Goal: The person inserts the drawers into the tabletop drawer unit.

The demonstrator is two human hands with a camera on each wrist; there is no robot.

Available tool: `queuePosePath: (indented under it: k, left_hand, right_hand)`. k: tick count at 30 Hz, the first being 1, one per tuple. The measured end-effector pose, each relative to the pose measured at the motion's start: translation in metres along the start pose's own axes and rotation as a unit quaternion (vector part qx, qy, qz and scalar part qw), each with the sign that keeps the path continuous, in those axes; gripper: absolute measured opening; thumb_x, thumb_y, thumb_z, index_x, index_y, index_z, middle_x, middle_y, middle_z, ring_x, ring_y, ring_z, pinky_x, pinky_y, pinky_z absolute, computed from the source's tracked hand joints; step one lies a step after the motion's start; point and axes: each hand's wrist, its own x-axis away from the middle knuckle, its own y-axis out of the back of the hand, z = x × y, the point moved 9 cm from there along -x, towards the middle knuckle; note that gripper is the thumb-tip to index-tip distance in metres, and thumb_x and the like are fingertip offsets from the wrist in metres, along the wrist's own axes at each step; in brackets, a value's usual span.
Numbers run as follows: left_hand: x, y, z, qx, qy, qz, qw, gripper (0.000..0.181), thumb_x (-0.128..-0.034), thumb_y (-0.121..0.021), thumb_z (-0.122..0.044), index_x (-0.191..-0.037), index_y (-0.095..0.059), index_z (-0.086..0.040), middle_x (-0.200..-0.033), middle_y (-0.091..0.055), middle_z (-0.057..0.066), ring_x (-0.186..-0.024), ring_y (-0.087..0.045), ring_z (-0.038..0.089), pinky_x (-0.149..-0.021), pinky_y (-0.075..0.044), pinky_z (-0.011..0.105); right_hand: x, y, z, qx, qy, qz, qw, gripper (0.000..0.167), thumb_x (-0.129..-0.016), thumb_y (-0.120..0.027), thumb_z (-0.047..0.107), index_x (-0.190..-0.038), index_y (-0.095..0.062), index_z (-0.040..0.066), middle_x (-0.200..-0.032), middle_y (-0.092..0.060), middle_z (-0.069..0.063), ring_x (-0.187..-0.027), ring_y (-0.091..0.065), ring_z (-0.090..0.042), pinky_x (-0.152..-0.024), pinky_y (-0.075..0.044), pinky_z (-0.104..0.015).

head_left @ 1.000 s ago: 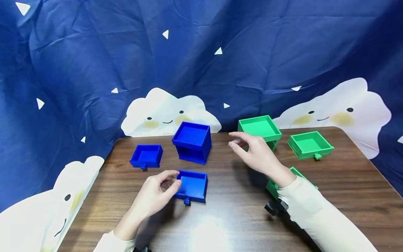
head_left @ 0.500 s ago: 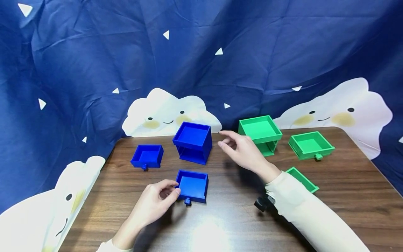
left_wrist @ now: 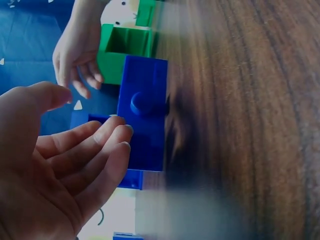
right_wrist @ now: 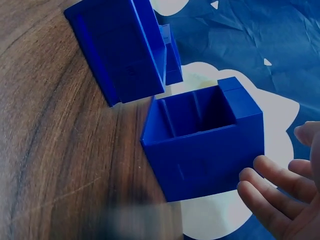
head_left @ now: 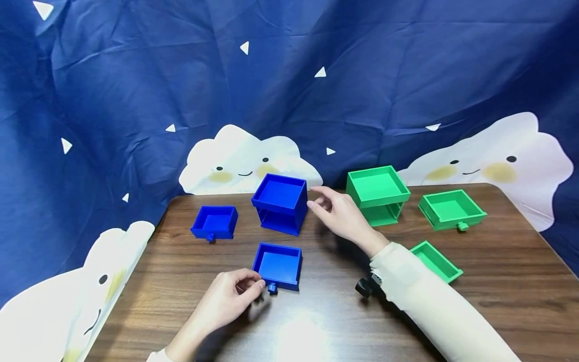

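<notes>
A blue drawer (head_left: 278,269) with a small front knob (head_left: 272,288) lies on the table. At its near left corner is my left hand (head_left: 226,301), fingers loosely bent; the left wrist view shows nothing between thumb and fingers. Whether the fingertips touch the drawer I cannot tell. Behind it stands a blue cabinet (right_wrist: 210,165), a shallow tray on top and a hollow slot below. Close to the cabinet's right side hovers my right hand (head_left: 341,216), fingers relaxed and holding nothing. Contact there is unclear.
Another blue drawer (head_left: 213,222) sits to the left of the cabinet. On the right stand a green cabinet (head_left: 379,187) and a green drawer (head_left: 454,207). A nearer green drawer (head_left: 436,261) is partly covered by my right sleeve (head_left: 420,281). A blue cloth (head_left: 362,95) hangs behind.
My right hand has moved left, from before the green cabinet to the blue cabinet's side. My left hand has slid slightly nearer along the blue drawer's left edge. The drawers and cabinets stay put.
</notes>
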Motion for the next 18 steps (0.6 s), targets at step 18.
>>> queuePosePath:
  k: [18]
  left_hand:
    - [-0.001,-0.025,0.019,0.044,0.04,0.092,0.994,0.026,-0.1056,-0.07,-0.03,-0.106,-0.081,-0.006,-0.076,-0.075,0.0,-0.06,-0.064,0.006,-0.055,-0.052,0.024]
  right_hand:
    - [-0.013,-0.027,-0.015,-0.006,-0.008,0.012,0.9999,0.048,-0.107,-0.068,0.031,-0.149,-0.063,0.007,-0.106,-0.08,-0.009,-0.088,-0.073,-0.021,-0.082,-0.059,-0.041]
